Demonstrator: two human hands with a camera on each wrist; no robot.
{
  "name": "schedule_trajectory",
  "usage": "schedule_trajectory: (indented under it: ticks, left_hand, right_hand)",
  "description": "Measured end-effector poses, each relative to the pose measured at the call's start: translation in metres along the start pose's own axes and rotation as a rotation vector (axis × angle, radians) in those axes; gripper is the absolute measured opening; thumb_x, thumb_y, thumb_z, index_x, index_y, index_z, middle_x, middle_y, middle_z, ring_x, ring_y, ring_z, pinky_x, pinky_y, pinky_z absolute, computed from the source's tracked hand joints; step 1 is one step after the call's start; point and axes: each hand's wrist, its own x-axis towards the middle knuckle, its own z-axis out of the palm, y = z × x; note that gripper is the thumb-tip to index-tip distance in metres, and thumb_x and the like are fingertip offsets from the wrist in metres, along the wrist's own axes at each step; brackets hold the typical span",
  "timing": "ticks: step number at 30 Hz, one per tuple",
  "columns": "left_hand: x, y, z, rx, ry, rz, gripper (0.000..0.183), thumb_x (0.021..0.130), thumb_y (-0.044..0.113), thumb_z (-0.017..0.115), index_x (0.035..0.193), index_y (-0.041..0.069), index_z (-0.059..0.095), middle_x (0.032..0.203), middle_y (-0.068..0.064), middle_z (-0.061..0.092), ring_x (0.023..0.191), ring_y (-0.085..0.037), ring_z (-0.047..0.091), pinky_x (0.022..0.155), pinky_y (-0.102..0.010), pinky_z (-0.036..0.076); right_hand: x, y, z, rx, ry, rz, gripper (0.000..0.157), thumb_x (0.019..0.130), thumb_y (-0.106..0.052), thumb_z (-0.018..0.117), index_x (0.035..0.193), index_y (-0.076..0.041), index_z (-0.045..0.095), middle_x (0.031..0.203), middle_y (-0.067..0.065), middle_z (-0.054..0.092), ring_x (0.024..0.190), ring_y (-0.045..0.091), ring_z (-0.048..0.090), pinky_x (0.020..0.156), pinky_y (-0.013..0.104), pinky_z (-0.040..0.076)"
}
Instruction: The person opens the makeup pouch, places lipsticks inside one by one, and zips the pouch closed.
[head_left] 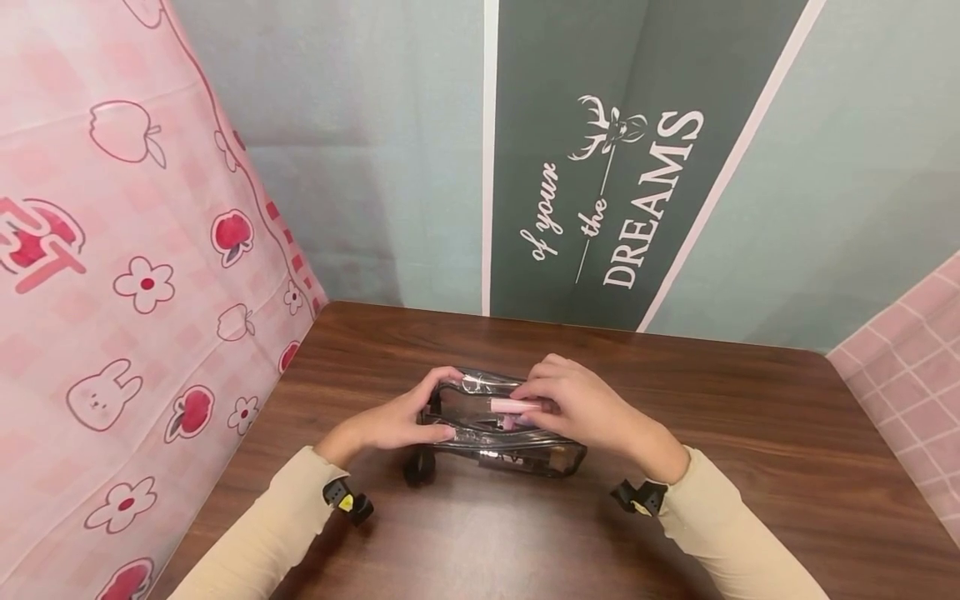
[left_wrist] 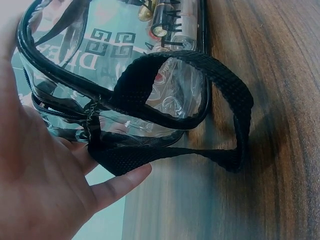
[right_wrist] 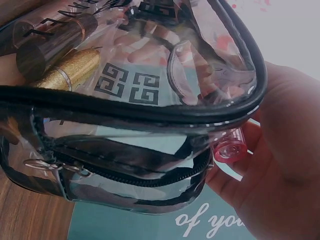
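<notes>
A clear zippered cosmetic bag (head_left: pixel 461 406) with black trim stands on the table, its top parted. My left hand (head_left: pixel 401 418) grips its left end, thumb on the near rim and fingers at the far one. Over the opening, my right hand (head_left: pixel 581 404) pinches a slim pink cosmetic tube (head_left: pixel 512 406). The pink tube's clear end (right_wrist: pixel 231 147) shows beside the bag in the right wrist view. Inside the bag lie a glittery gold tube (right_wrist: pixel 75 67) and a dark cylinder (right_wrist: pixel 55 45). A black strap loop (left_wrist: pixel 240 95) sticks out at the left end.
The bag rests on a brown wooden table (head_left: pixel 487 533). A grey-green curtain with white lettering (head_left: pixel 652 200) hangs behind the far edge. Pink patterned cloth (head_left: pixel 150 358) covers the left side, and pink checked cloth (head_left: pixel 911 383) the right.
</notes>
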Motion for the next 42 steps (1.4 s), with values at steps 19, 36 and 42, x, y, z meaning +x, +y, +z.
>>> schedule_trajectory:
  ticks: [19,36,42]
  left_hand:
    - [0.0005,-0.003,0.0015,0.009,0.001,0.017,0.072,0.097,0.024,0.07,0.151,0.024,0.023,0.144,-0.011,0.038,0.124,-0.039,0.05,0.102,-0.045,0.043]
    - [0.0009,-0.0018,0.0007,0.011,-0.003,0.02,0.072,0.097,0.023,0.071,0.151,0.023,0.022,0.143,-0.013,0.04,0.127,-0.04,0.05,0.104,-0.048,0.042]
    - [0.0015,-0.0015,0.0011,0.034,0.009,0.016,0.071,0.097,0.023,0.07,0.15,0.023,0.023,0.143,-0.012,0.041,0.129,-0.039,0.048,0.106,-0.048,0.04]
  right_hand:
    - [-0.0008,0.0017,0.004,-0.005,0.026,-0.038,0.022,0.086,-0.023,0.083,0.106,-0.014,0.079,0.091,-0.006,0.067,0.091,0.011,0.053,0.081,0.033,0.046]
    - [-0.0027,0.0037,0.0049,-0.001,0.012,-0.018,0.022,0.086,-0.021,0.083,0.107,-0.013,0.079,0.095,-0.004,0.068,0.094,0.012,0.053,0.082,0.034,0.047]
    - [-0.0039,0.0051,0.004,0.034,0.047,-0.029,0.02,0.087,-0.021,0.081,0.105,-0.014,0.079,0.095,-0.007,0.069,0.096,0.009,0.055,0.084,0.033,0.048]
